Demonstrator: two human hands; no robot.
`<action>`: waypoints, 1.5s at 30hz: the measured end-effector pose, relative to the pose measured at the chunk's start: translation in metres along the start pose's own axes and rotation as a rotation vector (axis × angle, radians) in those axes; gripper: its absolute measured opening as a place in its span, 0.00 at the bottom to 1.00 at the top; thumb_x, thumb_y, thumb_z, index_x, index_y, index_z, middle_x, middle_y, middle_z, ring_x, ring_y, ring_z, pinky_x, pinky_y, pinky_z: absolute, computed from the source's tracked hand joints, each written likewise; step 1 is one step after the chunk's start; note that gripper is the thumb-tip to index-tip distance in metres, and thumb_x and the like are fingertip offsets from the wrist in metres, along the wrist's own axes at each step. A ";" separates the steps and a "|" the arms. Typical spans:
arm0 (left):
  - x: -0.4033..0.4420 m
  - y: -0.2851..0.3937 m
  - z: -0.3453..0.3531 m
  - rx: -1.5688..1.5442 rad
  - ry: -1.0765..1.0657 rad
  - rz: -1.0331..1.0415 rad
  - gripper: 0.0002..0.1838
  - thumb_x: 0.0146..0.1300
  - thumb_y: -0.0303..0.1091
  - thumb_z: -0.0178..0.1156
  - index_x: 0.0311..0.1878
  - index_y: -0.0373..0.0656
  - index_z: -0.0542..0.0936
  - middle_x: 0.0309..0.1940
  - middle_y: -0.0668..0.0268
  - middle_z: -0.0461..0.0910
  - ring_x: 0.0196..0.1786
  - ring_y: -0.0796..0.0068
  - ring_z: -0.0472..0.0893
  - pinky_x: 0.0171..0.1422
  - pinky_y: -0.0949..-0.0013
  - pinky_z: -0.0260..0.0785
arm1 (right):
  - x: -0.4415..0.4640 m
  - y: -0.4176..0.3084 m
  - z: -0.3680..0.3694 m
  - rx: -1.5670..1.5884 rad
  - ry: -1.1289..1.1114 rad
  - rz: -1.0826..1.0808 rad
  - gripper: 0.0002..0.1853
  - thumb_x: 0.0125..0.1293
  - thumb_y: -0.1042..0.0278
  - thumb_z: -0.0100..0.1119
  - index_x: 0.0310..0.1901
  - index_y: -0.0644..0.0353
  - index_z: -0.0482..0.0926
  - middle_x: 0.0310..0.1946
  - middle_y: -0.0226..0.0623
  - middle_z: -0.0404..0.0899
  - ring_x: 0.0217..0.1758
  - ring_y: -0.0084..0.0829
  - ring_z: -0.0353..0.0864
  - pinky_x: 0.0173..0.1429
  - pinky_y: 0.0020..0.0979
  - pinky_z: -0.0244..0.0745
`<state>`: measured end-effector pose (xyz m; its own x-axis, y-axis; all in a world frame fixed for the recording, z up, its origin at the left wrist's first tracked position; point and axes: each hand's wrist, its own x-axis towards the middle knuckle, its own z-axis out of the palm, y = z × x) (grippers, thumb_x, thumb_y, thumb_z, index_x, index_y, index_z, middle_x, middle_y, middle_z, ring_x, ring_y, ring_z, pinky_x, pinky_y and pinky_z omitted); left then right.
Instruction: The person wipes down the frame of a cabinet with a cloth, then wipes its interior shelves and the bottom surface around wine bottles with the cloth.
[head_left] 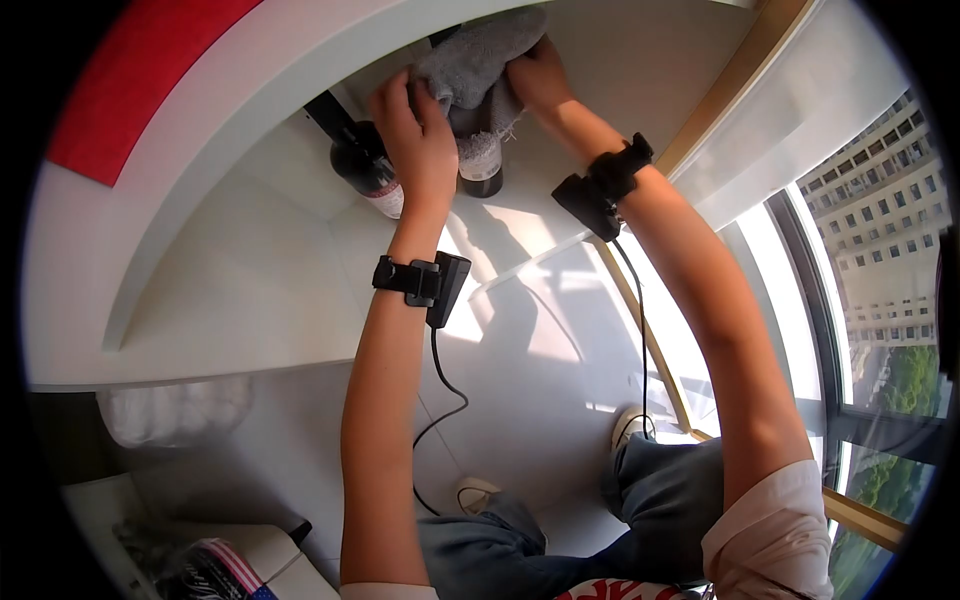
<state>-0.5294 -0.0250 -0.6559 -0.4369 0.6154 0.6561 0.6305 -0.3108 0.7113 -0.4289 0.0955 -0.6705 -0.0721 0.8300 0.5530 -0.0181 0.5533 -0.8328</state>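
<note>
A grey cloth (pixel 478 62) is draped over the upper part of a dark bottle (pixel 482 170) with a pale label, standing on the white shelf. My left hand (pixel 415 125) has its fingers curled on the cloth's left side. On the cloth's right edge, my right hand (pixel 541 80) grips the fabric, its fingertips partly hidden behind it. Just left of my left hand stands a second dark bottle (pixel 362 160), with a long black neck and a white and red label, partly covered by that hand.
A curved white cabinet edge (pixel 160 190) with a red panel (pixel 150 85) lies at the left. A window (pixel 885 220) and curtain (pixel 790 120) are at the right. Below are a clear plastic bag (pixel 175 410) and a white box (pixel 290 575). Cables hang from both wrist straps.
</note>
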 end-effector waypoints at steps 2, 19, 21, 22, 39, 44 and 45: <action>0.002 0.003 0.005 -0.012 0.061 0.049 0.16 0.65 0.31 0.44 0.53 0.34 0.66 0.47 0.52 0.66 0.51 0.54 0.69 0.56 0.63 0.60 | -0.004 -0.017 -0.002 0.002 -0.055 0.118 0.23 0.56 0.62 0.48 0.51 0.67 0.68 0.46 0.53 0.74 0.52 0.46 0.73 0.53 0.35 0.67; -0.003 -0.031 0.038 -0.096 0.029 -0.059 0.18 0.66 0.33 0.40 0.56 0.35 0.67 0.51 0.51 0.70 0.54 0.51 0.68 0.58 0.60 0.59 | -0.013 0.015 0.006 0.078 -0.344 0.218 0.18 0.56 0.69 0.46 0.44 0.74 0.72 0.39 0.54 0.77 0.45 0.42 0.77 0.48 0.33 0.70; -0.008 -0.036 0.039 -0.007 0.049 0.025 0.18 0.66 0.32 0.40 0.57 0.35 0.66 0.52 0.51 0.69 0.55 0.52 0.68 0.59 0.60 0.59 | -0.015 0.018 0.005 0.051 -0.355 0.170 0.17 0.57 0.70 0.46 0.44 0.72 0.73 0.39 0.52 0.77 0.45 0.41 0.77 0.48 0.33 0.70; -0.010 -0.038 0.039 0.029 0.048 0.054 0.18 0.65 0.32 0.41 0.57 0.36 0.66 0.52 0.52 0.69 0.55 0.52 0.68 0.59 0.60 0.59 | -0.018 0.017 0.003 -0.009 -0.346 0.138 0.17 0.57 0.69 0.47 0.45 0.71 0.73 0.40 0.52 0.77 0.45 0.41 0.77 0.48 0.33 0.70; -0.064 -0.038 0.015 0.325 -0.182 -0.122 0.28 0.60 0.29 0.49 0.63 0.31 0.54 0.57 0.43 0.62 0.57 0.47 0.65 0.60 0.61 0.61 | -0.087 0.029 -0.021 -0.378 -0.527 -0.045 0.22 0.58 0.59 0.52 0.52 0.63 0.69 0.56 0.53 0.62 0.54 0.49 0.67 0.58 0.37 0.64; -0.073 -0.049 0.000 0.245 -0.314 -0.229 0.29 0.60 0.29 0.49 0.61 0.26 0.55 0.56 0.37 0.61 0.56 0.42 0.66 0.60 0.60 0.61 | -0.104 0.022 -0.028 -0.341 -0.480 0.097 0.22 0.58 0.63 0.50 0.54 0.62 0.67 0.56 0.55 0.58 0.57 0.53 0.63 0.61 0.38 0.61; -0.072 -0.047 -0.002 0.251 -0.335 -0.220 0.28 0.59 0.29 0.49 0.61 0.26 0.55 0.56 0.37 0.62 0.55 0.42 0.67 0.60 0.59 0.61 | -0.102 0.022 -0.029 -0.339 -0.492 0.123 0.22 0.58 0.63 0.50 0.54 0.62 0.67 0.56 0.56 0.58 0.57 0.54 0.63 0.60 0.38 0.61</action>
<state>-0.5288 -0.0560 -0.7366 -0.3725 0.8597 0.3494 0.6995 0.0127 0.7145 -0.3930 0.0248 -0.7450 -0.5076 0.8042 0.3093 0.3325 0.5140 -0.7907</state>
